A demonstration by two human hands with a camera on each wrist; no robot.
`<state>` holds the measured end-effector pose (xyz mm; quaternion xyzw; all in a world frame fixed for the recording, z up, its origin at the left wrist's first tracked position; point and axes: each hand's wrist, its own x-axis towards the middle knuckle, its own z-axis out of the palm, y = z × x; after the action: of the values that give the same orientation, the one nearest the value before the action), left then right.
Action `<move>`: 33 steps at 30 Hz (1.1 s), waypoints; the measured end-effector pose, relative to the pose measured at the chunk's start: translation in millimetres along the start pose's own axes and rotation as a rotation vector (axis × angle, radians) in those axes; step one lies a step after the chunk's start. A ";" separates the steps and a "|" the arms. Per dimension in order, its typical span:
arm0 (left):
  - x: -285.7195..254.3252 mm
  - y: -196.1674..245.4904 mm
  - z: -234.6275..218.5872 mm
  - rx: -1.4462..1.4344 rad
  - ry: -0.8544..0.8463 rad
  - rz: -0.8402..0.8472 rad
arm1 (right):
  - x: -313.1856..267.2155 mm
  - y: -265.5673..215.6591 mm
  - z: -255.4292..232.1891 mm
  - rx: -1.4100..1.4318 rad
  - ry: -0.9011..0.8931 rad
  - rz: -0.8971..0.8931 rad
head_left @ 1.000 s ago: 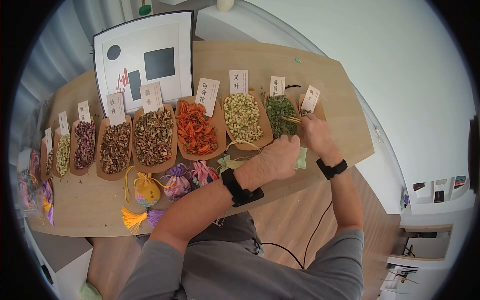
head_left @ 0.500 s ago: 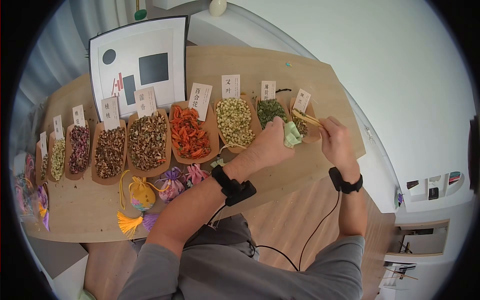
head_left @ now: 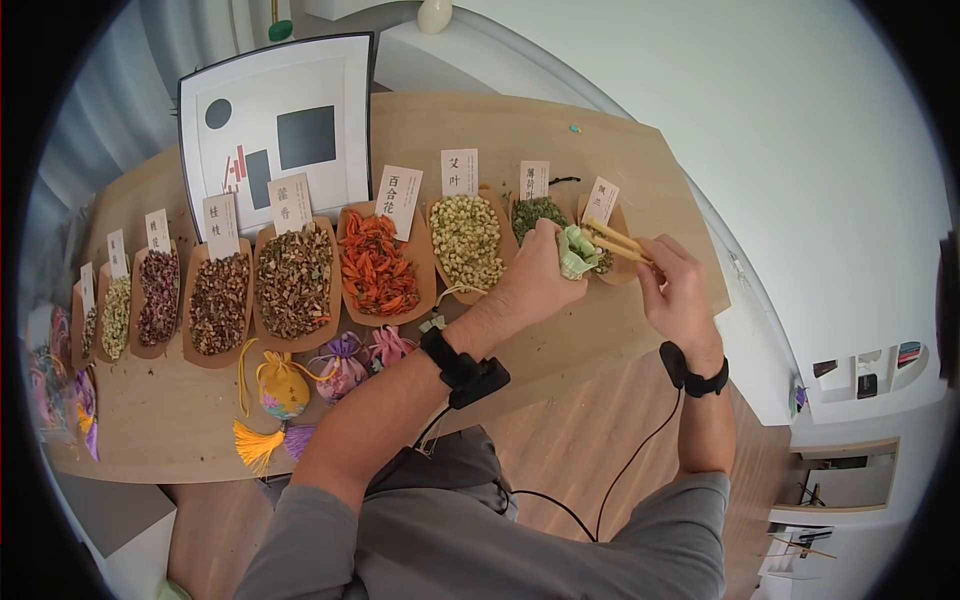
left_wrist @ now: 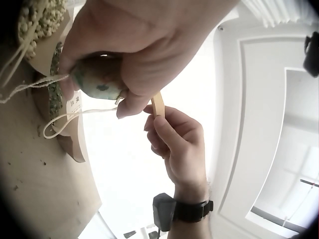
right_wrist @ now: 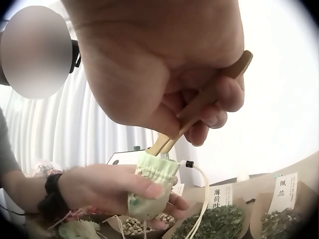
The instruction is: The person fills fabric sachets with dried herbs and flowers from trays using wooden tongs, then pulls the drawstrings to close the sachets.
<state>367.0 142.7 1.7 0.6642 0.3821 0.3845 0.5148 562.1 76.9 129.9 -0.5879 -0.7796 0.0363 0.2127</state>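
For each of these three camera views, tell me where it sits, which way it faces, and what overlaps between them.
Head: worn on the head, looks down at the table of herb trays; both forearms, left hand and right hand show.
Left wrist: under the left hand, looks past the green pouch to the right hand.
Right wrist: under the right hand, looks down the wooden tongs to the pouch.
Shared: all three show the pouch and tongs meeting.
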 end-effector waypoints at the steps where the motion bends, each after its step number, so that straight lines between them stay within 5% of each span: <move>1: -1.6 1.9 -0.1 0.063 0.007 0.003 | 1.0 3.8 -0.4 -0.031 0.016 0.042; 5: -10.9 10.8 -3.4 0.267 -0.121 0.006 | 6.0 33.4 17.0 -0.160 0.045 0.026; 17: -31.8 18.2 6.2 0.557 -0.446 0.014 | 16.9 69.0 90.9 -0.528 -0.264 0.200; 33: -35.6 20.0 7.5 0.586 -0.454 0.010 | -0.4 30.0 67.4 -0.321 -0.228 -0.084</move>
<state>361.3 104.0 15.7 0.8536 0.3487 0.1043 0.3727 563.9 98.8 59.4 -0.5735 -0.8181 -0.0313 0.0279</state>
